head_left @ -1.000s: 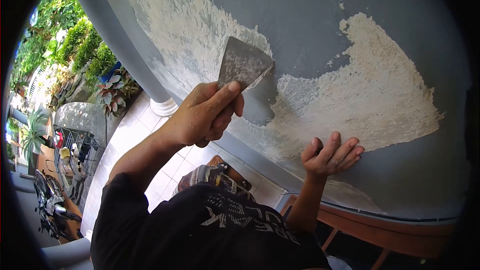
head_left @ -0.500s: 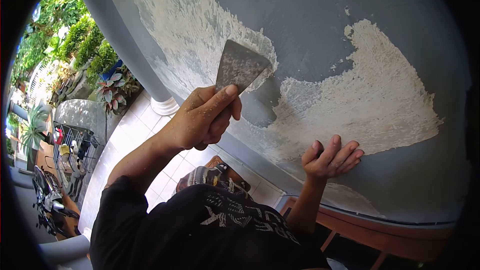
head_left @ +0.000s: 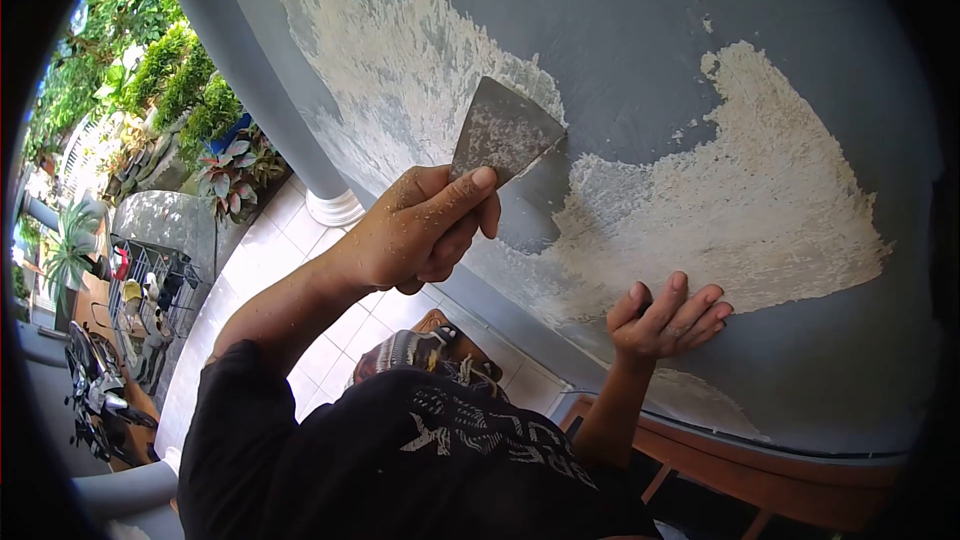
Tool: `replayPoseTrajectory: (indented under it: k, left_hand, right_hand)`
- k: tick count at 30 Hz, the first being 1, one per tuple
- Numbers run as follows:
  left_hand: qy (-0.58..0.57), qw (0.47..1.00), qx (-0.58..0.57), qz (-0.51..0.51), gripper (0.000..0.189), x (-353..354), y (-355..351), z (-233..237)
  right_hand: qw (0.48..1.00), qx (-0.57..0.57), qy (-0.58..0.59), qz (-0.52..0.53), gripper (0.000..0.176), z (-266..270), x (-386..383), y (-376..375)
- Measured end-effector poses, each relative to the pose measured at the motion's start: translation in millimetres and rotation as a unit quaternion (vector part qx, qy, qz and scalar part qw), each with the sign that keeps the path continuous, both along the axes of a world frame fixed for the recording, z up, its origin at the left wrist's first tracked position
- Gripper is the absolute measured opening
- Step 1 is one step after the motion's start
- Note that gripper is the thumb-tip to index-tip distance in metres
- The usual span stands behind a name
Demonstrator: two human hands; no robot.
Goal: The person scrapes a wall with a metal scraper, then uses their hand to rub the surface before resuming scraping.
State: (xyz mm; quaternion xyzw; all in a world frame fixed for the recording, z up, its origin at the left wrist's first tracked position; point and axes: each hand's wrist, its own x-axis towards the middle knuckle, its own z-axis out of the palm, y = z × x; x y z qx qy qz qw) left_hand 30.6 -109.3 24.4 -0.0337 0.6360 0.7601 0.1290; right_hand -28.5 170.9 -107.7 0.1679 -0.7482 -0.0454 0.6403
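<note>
A putty knife [head_left: 508, 128] with a wide, dull, speckled metal blade is gripped in my left hand [head_left: 415, 225], my thumb pressed at the base of the blade. Its working edge meets or nearly meets the grey wall [head_left: 610, 50], beside a rough pale patch [head_left: 400, 50] where the paint is off. Fine crumbs cling to my left hand and forearm. My right hand [head_left: 668, 318] holds nothing; its fingers are apart and slightly curled, near the lower edge of a second bare patch [head_left: 740, 200]. Whether its fingers touch the wall cannot be told.
A grey column [head_left: 250, 70] with a white base stands at the left. Bundled patterned cloth [head_left: 400, 352] lies low beside my body. Orange-brown wooden framing [head_left: 760, 465] runs along the bottom right. Farther left are a wire rack [head_left: 155, 290], a motorcycle [head_left: 100, 395] and plants [head_left: 180, 65].
The putty knife and my left hand have shifted slightly right across the wall. The whole view has also drifted a little. My right hand stays nearly in place.
</note>
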Motion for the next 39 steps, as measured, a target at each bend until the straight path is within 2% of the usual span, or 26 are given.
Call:
replayPoseTrajectory:
  k: [5, 8, 11, 15, 18, 21, 24, 28, 34, 39]
  left_hand:
    - [-0.002, 1.0, 0.002, 0.017, 0.048, 1, -3, -22]
    - [0.009, 1.0, -0.013, -0.009, 0.048, -5, 2, -5]
    - [0.041, 0.997, -0.059, -0.002, 0.048, -7, -2, -9]
    - [0.007, 1.0, 0.011, 0.017, 0.048, -1, -5, -19]
    - [0.0, 1.0, 0.005, -0.005, 0.048, -6, -1, -6]
    - [0.031, 0.999, -0.012, 0.013, 0.047, -3, -1, -6]
    - [0.007, 1.0, 0.009, 0.018, 0.047, -1, -4, -16]
    - [0.01, 1.0, 0.017, -0.014, 0.047, -7, -1, -9]
    - [0.022, 0.999, -0.023, 0.012, 0.046, -4, -1, -18]
    - [0.006, 1.0, -0.012, -0.005, 0.047, -6, 0, -5]
  right_hand:
    - [1.0, -0.004, -0.004, -0.006, 0.042, -2, 1, 1]
    - [1.0, 0.0, 0.0, -0.004, 0.042, -2, 1, 0]
    - [1.0, 0.0, 0.001, -0.003, 0.042, -1, 1, -1]
    - [1.0, -0.001, 0.0, 0.0, 0.041, -2, 2, 1]
    - [1.0, -0.003, 0.001, -0.001, 0.042, -2, 1, 0]
    - [1.0, -0.001, 0.002, -0.001, 0.042, -2, 0, -2]
    - [1.0, 0.002, -0.001, -0.004, 0.042, -2, 2, 1]
    - [1.0, -0.001, -0.002, -0.005, 0.042, -3, 0, 0]
    - [1.0, 0.0, -0.001, -0.008, 0.043, -3, 0, 0]
    - [1.0, 0.001, 0.003, -0.005, 0.043, -1, 0, -1]
